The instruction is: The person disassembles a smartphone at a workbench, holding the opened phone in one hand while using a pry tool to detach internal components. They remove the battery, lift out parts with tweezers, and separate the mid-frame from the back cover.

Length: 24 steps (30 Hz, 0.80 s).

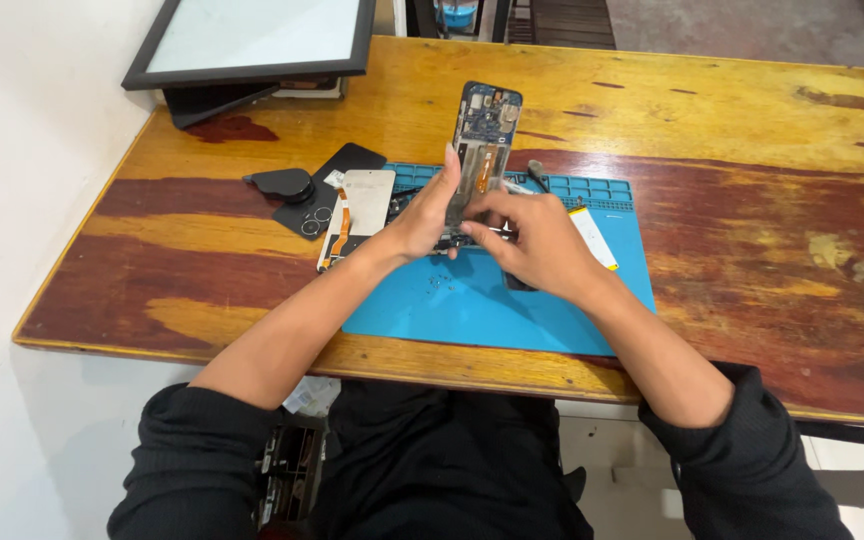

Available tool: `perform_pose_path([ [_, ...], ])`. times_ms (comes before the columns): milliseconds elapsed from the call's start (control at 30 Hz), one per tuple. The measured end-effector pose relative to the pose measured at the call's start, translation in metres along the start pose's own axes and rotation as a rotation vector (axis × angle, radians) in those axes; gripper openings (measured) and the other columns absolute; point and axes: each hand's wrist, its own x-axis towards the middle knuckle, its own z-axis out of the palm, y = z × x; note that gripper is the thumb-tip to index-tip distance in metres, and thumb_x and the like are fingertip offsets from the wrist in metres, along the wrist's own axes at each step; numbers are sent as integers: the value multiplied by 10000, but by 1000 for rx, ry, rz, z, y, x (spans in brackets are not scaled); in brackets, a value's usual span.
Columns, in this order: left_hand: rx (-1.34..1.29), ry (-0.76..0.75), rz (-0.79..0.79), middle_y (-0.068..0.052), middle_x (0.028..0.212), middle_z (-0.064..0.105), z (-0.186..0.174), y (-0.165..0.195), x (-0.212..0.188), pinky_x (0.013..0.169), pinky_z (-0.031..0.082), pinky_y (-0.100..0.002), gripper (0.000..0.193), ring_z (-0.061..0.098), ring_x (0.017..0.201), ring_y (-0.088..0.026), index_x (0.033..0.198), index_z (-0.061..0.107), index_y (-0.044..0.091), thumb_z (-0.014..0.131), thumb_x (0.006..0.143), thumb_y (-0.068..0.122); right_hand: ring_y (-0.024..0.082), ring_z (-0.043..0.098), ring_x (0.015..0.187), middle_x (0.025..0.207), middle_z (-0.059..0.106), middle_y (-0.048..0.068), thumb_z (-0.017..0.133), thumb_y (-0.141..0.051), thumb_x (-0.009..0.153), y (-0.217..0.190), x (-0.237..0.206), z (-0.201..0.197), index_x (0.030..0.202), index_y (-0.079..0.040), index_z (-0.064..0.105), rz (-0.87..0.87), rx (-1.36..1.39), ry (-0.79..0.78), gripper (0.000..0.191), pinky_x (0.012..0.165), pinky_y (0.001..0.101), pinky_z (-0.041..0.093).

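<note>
Two hands meet at the bottom of an opened phone (pixel 485 140), which stands almost upright over the blue mat (pixel 472 300), its long side running up and away from the person and its bare insides facing them. The left hand (pixel 422 215) is clamped on the lower left edge, with the thumb pressed up along that side. The right hand (pixel 542 245) is curled closed at the lower right, and something thin and silvery shows by its fingertips, but I cannot tell what it is. Both hands are about as near to the phone as each other, and the phone rises above them, so its top end is free. The bottom end of the phone is hidden behind the fingers. Tiny screws (pixel 439 283) lie on the mat just under the hands. A thin white strip (pixel 593 237) lies on the mat to the right. Left of the hands lies a flat grey plate with an orange ribbon (pixel 356 215), then a black cover (pixel 327 190) and a dark round piece (pixel 282 184). All of it sits on a worn wooden worktop (pixel 732 240). A dark framed panel (pixel 252 40) leans at the far left corner, cut off at the top.
</note>
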Motion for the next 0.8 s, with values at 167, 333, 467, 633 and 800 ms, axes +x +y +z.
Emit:
perform_pose_path([
  [167,-89,40,8,-58,958,678,-5,-17,11,709,566,-277,982,664,878,-134,1287,601,45,114,927,817,99,637,543,782,748,42,751,-167,930,-1,-3,-3,1162,-42,690,-91,115,-34,270,671,282,538],
  [333,-78,146,151,-109,1090,651,-27,-22,22,844,572,-303,943,645,985,-170,1303,582,22,165,979,803,42,535,586,700,648,12,763,-184,924,9,-1,-10,1341,-72,682,64,218,-35,438,542,233,435],
  [467,-26,267,183,-122,1150,593,-44,-7,19,697,670,-381,926,670,1078,-195,1349,491,12,242,936,803,95,507,595,677,597,87,772,-235,928,24,3,-18,1338,-82,691,217,61,89,445,532,278,402],
  [633,20,319,428,-106,1144,576,-73,17,12,632,652,-360,972,689,988,-228,1540,340,61,250,943,822,250,706,749,913,740,90,811,-322,857,33,9,-8,1209,-74,737,59,-176,-5,437,666,368,549],
  [800,-75,388,496,-106,1130,564,-97,14,8,676,614,-378,974,697,956,-237,1534,396,23,246,975,807,326,715,932,1044,719,125,795,-332,879,16,2,13,1170,-65,746,-145,-236,-16,398,782,406,569],
])
